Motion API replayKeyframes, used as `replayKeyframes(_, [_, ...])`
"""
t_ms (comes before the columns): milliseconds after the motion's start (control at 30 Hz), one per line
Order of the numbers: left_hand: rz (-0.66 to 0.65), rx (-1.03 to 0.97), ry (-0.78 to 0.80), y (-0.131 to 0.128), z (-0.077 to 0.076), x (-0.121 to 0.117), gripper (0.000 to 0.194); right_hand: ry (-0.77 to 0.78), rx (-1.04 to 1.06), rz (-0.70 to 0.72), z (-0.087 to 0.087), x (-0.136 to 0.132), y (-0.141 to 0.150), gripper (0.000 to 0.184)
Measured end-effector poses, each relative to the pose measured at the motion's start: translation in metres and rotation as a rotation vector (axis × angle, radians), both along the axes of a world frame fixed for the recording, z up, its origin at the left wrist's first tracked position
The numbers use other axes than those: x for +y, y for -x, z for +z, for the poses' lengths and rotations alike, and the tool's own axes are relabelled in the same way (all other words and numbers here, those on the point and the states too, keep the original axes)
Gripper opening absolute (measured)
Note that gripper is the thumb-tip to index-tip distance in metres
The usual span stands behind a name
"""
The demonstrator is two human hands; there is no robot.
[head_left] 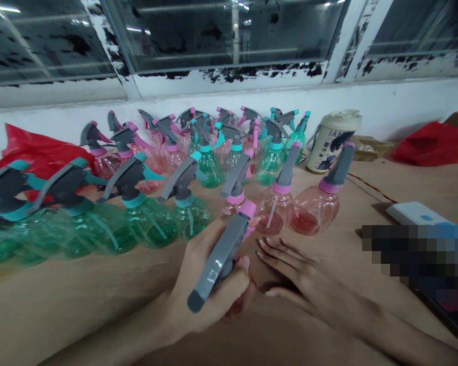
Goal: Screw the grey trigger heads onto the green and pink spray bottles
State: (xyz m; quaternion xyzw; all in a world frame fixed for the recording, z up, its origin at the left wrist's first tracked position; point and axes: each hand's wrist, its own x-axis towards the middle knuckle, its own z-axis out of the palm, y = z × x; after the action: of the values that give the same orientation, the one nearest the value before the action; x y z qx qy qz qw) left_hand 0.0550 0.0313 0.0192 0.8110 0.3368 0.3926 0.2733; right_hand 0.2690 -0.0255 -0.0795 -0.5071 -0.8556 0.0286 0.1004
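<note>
My left hand [209,269] is wrapped round the neck of a pink spray bottle [225,254], whose grey head with a pink nozzle points away from me. Most of that bottle's body is hidden by the hand. Beside it on the right, my right hand [290,269] lies with fingers stretched out over the table, holding nothing. Just beyond both hands stand pink spray bottles [315,208] with grey and pink heads. A row of green spray bottles [150,221] with grey and teal heads runs off to the left.
Farther back, more green and pink spray bottles [208,165] crowd near the wall. Red plastic bags [435,145] lie at both sides. A lidded cup [330,142] stands behind the pink bottles. At right are a white box-shaped device [418,213] and a pixelated area on the brown table [137,295].
</note>
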Motion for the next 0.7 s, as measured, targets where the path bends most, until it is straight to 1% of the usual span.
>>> replayKeyframes(67, [-0.014,-0.013,-0.012,-0.0006,0.0005,-0.0011,0.018,-0.003,0.005,0.0,-0.0003,-0.0006,0.0003,0.056])
replayKeyframes(133, [-0.029,-0.023,0.007,-0.0008,0.0018,-0.0021,0.021,0.0,0.013,0.0,-0.0001,-0.0011,0.0006,0.055])
replayKeyframes(267, [-0.034,-0.033,0.003,-0.0003,0.0035,-0.0035,0.015,0.002,0.047,-0.003,-0.0002,-0.0017,0.0006,0.055])
replayKeyframes(567, [-0.038,-0.046,-0.03,0.0001,0.0027,-0.0019,0.012,0.015,0.057,-0.001,0.001,-0.0022,0.0013,0.054])
replayKeyframes(700, [-0.033,-0.055,-0.037,0.0,0.0028,-0.0021,0.011,0.037,0.104,-0.008,0.0023,-0.0014,0.0015,0.053])
